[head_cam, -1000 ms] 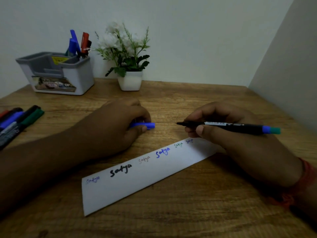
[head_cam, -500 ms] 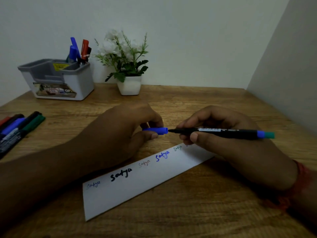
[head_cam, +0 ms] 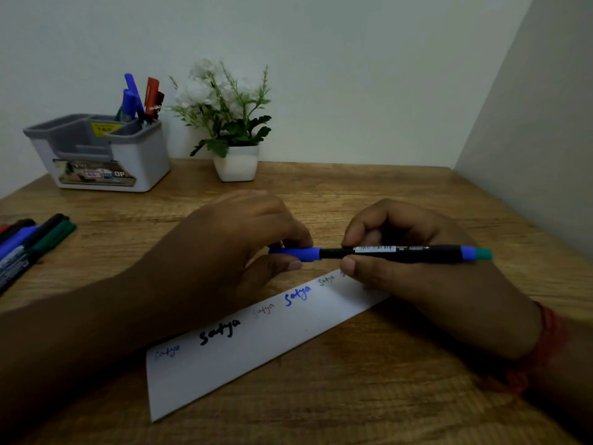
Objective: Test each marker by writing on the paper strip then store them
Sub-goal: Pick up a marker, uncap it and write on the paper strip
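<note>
Paper strip (head_cam: 256,358): lies flat on the desk (head_cam: 369,396), nearest you, several test words written.
Right hand (head_cam: 426,284): fingers clamped on the marker (head_cam: 394,253); hold it level.
Left hand (head_cam: 231,252): fingers pinch the blue cap (head_cam: 300,253); push straight along until, judged, fully seated.
Organizer (head_cam: 102,152): far left, destination.

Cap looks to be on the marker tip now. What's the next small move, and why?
Probably press the blue cap fully home, then carry the marker to the grey organizer. The left hand pinches the cap against the barrel held by the right hand, and the paper strip already bears writing.
</note>
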### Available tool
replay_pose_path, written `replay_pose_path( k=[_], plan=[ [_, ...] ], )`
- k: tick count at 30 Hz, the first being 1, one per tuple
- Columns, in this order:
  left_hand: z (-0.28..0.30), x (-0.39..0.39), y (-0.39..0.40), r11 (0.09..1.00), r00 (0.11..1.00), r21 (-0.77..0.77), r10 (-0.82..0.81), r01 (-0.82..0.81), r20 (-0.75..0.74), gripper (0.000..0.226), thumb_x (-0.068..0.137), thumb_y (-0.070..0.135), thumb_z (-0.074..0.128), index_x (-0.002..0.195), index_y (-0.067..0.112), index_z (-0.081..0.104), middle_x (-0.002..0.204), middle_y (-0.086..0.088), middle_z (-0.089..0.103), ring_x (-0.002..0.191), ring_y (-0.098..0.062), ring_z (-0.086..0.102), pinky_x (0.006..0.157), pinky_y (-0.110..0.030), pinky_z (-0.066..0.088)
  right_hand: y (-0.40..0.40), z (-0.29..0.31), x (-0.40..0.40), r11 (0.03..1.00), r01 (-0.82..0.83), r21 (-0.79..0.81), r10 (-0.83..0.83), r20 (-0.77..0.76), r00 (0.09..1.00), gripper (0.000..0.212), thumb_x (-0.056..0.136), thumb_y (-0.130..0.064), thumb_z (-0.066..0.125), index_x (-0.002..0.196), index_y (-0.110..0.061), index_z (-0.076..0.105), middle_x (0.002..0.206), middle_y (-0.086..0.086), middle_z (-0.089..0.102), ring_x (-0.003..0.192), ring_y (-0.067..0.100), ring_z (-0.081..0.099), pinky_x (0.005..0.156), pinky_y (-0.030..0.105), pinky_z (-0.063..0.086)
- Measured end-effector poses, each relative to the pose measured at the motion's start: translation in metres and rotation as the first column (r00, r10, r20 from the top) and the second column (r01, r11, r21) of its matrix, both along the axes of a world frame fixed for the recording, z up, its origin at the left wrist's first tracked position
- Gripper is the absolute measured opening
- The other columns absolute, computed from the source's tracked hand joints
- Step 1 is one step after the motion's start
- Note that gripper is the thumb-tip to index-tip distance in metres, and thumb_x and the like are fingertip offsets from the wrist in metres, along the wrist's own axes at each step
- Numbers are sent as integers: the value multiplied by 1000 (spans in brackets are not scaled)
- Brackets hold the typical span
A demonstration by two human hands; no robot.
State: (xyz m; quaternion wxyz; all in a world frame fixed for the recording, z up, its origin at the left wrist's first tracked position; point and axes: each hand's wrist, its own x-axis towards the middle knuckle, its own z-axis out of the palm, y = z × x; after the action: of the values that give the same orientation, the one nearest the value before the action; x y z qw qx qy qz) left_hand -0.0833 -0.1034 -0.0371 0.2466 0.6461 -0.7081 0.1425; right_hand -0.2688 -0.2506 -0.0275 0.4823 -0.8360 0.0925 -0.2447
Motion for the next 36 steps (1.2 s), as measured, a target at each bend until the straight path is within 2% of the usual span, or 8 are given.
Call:
replay_pose_path(
  k=[6, 10, 13, 21, 25, 30, 33, 36],
  plan=[
    [4, -1, 1, 1000, 1000, -20, -14, 15, 19, 23, 89, 38, 52, 104, 27, 65, 92, 14, 59, 84, -3, 52, 71, -27, 45, -2, 2, -4, 988, -113, 104, 107, 60, 992, 14, 86, -10, 66, 98, -8, 74, 80, 6, 74, 70, 20, 74, 69, 21, 57],
    [1, 0, 1, 1000, 1000, -11, -13, 13, 25, 20, 90, 39, 52, 104, 30, 63, 93, 18, 60, 88, -1, 55, 94, -45, 47, -1, 0, -3, 987, -127, 100, 124, 38, 992, 21, 91, -2, 59, 104, -7, 75, 87, 8, 76, 75, 23, 75, 71, 23, 58],
    [-1, -2, 1, 1000, 999, 10, 11, -11, 39, 11, 88, 40, 50, 98, 44, 54, 86, 27, 53, 86, 7, 50, 111, -40, 30, 2, -2, -4, 990, -124, 74, 122, 24, 992, 20, 91, -4, 59, 102, -9, 76, 85, 6, 77, 74, 19, 75, 70, 22, 58],
    [4, -10, 1, 999, 998, -43, 15, -13, 54, 12, 86, 37, 51, 94, 34, 59, 83, 22, 56, 81, 6, 49, 106, -39, 33, 4, -1, -1, 996, -73, 48, 71, 50, 996, 15, 91, -2, 63, 98, -9, 74, 81, 6, 76, 72, 18, 75, 71, 25, 60],
    [11, -7, -1, 995, 994, -90, 40, -31, 106, 14, 90, 39, 52, 99, 33, 61, 88, 21, 58, 84, 3, 51, 109, -44, 33, 1, 2, 0, 989, -59, 134, 50, 67, 996, 18, 84, -10, 70, 101, -12, 73, 88, 4, 76, 78, 19, 76, 72, 23, 59],
    [11, 4, 8, 988, 973, -86, 139, -125, 183, 44, 93, 56, 43, 126, 30, 53, 124, 11, 58, 117, -6, 51, 116, -51, 22, -6, 3, 3, 958, -7, 286, -37, 149, 988, 19, 76, -17, 71, 92, -18, 79, 84, 6, 76, 72, 20, 71, 74, 29, 59],
    [12, 20, 12, 955, 927, 1, 287, -296, 240, 68, 91, 69, 27, 147, 30, 31, 153, 3, 34, 143, -18, 26, 116, -58, 14, -7, 7, 10, 955, 35, 294, -75, 126, 989, 18, 79, -19, 69, 94, -14, 78, 86, 8, 74, 73, 19, 68, 78, 37, 61],
    [12, 36, 14, 896, 868, 59, 407, -439, 284, 81, 85, 77, 9, 152, 33, 2, 163, 0, -1, 149, -25, -4, 116, -61, 5, -5, 16, 25, 973, 51, 227, -53, 5, 999, 21, 92, -21, 61, 101, -5, 72, 91, 15, 74, 81, 26, 71, 81, 45, 62]
  ],
)
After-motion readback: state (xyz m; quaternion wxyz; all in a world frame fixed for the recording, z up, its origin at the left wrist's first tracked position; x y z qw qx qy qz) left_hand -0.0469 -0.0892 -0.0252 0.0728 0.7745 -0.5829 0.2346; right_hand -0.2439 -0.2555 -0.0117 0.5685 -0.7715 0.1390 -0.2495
